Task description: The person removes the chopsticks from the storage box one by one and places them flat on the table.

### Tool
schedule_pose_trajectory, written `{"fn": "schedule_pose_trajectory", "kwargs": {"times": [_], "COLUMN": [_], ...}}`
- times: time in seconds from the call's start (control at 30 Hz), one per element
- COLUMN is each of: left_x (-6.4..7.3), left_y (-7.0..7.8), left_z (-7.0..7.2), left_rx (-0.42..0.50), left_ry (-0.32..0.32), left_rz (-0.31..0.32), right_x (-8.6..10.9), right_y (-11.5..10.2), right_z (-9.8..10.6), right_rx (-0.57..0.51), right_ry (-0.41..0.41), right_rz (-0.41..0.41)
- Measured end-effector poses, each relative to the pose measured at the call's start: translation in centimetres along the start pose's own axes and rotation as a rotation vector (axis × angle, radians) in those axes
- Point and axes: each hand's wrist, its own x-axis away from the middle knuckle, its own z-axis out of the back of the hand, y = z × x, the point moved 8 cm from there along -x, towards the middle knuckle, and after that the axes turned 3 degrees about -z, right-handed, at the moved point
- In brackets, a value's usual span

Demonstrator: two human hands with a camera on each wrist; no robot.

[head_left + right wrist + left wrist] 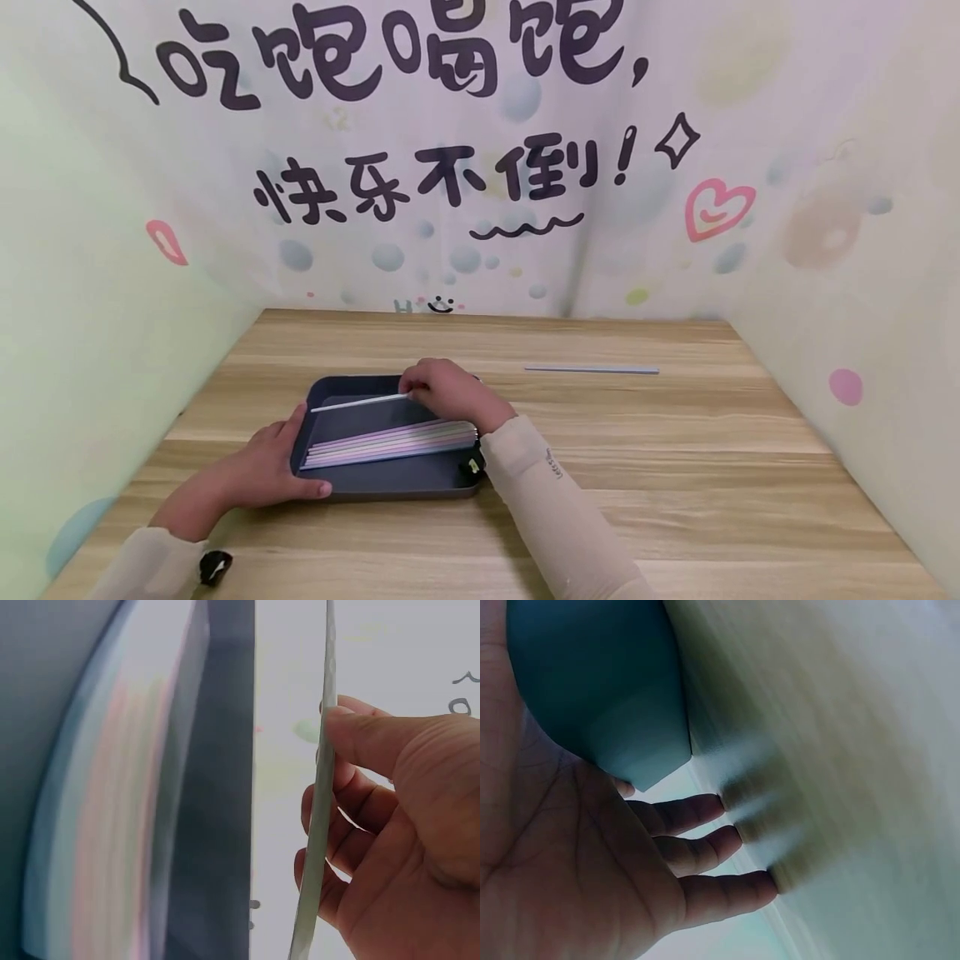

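A dark grey tray (pixel 375 485) stands on the wooden table, left of the middle in the head view. Several pastel chopsticks (pixel 390 442) lie side by side in it. Above the tray's far part, my right hand (pixel 450 389) pinches one pale chopstick (pixel 321 795) between thumb and fingers; in the head view it slants leftward over the tray. My left hand (pixel 258 468) rests against the tray's left end, thumb along the near side. In the left wrist view its fingers (pixel 727 894) are nearly straight beside the tray.
One bluish chopstick (pixel 592 370) lies on the table (pixel 675 467) to the right, behind the tray. Printed white cloth walls (pixel 450 242) bound the table at the back and both sides. A black band (pixel 216 567) is on the left wrist.
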Motion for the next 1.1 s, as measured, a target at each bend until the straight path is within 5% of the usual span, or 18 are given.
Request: {"fn": "schedule_pose_trajectory", "kwargs": {"times": [0.47,1.1], "left_x": [0.0,-0.1], "left_y": [-0.1,0.1], "left_z": [0.1,0.0], "left_rx": [0.001,-0.006], "left_ry": [0.003,0.000], "left_rz": [-0.002,-0.013], "right_x": [1.4,5.4], "right_y": [-0.2,4.9], "right_z": [2.8,4.6], "right_rx": [0.007,0.045], "right_ry": [0.052,0.116], "right_rz": [0.000,-0.095]}}
